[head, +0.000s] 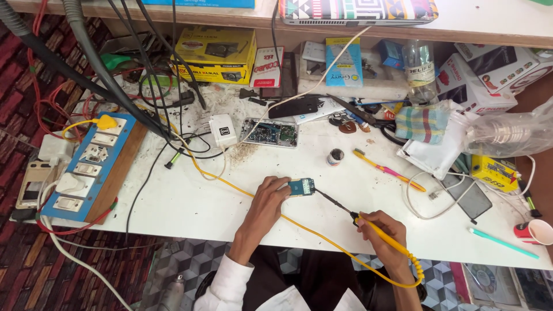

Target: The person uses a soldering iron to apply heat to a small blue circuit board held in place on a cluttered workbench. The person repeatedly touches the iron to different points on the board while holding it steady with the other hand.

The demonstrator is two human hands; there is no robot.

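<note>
Head view showed the left hand [266,198] pinning a small teal circuit board [301,186] on the white surface [190,201], the right hand [377,227] clenched on a yellow-handled soldering iron [368,222], tip at the board's edge, soldering seemingly under way.

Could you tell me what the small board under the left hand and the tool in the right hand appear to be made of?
The circuit board looks like rigid teal-coated laminate with small metal parts. The soldering iron seems to have a dark metal tip and a glossy yellow plastic handle.
</note>
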